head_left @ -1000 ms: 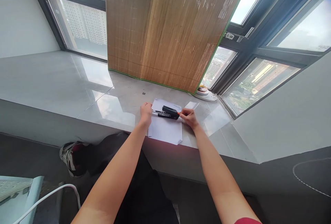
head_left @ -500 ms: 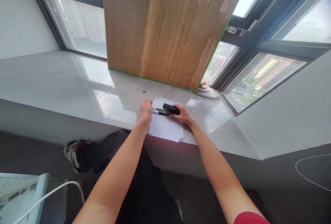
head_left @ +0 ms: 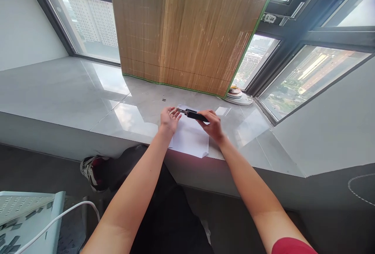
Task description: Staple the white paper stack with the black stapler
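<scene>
A black stapler is held in my right hand, lifted a little over white sheets of paper that lie at the front edge of the grey stone sill. Its metal front end points left. My left hand is open with fingers spread, its fingertips just beside the stapler's tip, the palm over the left edge of the paper.
A bamboo blind hangs behind the paper down to the sill. A small stack of dishes sits at the back right by the window. Two tiny dark bits lie on the sill. A shoe and a white cable are on the floor.
My right hand has closed on the stapler and raised it off the paper. My left hand let go of its front end and opened. The view shifted slightly.
</scene>
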`<state>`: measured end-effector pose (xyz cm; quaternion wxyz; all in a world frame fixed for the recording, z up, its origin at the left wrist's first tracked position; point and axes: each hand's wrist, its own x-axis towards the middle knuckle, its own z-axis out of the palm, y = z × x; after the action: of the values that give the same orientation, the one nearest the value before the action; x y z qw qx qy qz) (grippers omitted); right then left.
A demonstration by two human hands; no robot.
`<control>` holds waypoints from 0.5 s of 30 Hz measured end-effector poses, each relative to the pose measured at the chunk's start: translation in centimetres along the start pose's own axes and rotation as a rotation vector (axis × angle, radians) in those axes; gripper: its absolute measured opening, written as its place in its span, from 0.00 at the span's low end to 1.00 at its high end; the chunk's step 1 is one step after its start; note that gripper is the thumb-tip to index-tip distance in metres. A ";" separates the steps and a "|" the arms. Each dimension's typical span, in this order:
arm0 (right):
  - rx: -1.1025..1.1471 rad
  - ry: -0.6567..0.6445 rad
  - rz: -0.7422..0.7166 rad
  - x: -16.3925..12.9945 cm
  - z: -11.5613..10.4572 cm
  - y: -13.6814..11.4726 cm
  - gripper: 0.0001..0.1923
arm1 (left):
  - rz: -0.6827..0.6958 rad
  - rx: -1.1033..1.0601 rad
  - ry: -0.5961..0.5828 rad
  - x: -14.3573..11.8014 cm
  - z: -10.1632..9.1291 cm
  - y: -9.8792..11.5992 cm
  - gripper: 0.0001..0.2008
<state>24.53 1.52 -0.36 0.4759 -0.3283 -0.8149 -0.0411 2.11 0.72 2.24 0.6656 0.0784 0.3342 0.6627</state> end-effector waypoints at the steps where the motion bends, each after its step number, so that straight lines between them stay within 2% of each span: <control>1: -0.056 -0.012 -0.076 0.0 -0.1 -0.1 0.10 | -0.053 -0.051 -0.046 -0.2 0.1 -0.1 0.08; 3: -0.162 -0.062 -0.194 0.0 -0.2 -0.2 0.14 | -0.115 -0.127 -0.099 -0.5 0.3 -0.2 0.12; 6: -0.276 -0.118 -0.273 -0.1 -0.3 -0.2 0.18 | -0.116 -0.184 -0.085 -0.6 0.4 -0.2 0.13; 12: -0.415 -0.066 -0.407 -0.2 -0.5 -0.3 0.20 | -0.111 -0.193 -0.061 -0.2 0.3 -0.1 0.12; 15: -0.454 -0.040 -0.423 -0.4 -0.6 -0.4 0.21 | -0.110 -0.173 -0.040 -0.1 0.3 -0.1 0.11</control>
<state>24.87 0.82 -0.27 0.3553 -0.2501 -0.8443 -0.3137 2.37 0.70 2.44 0.7117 0.0155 0.2659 0.6501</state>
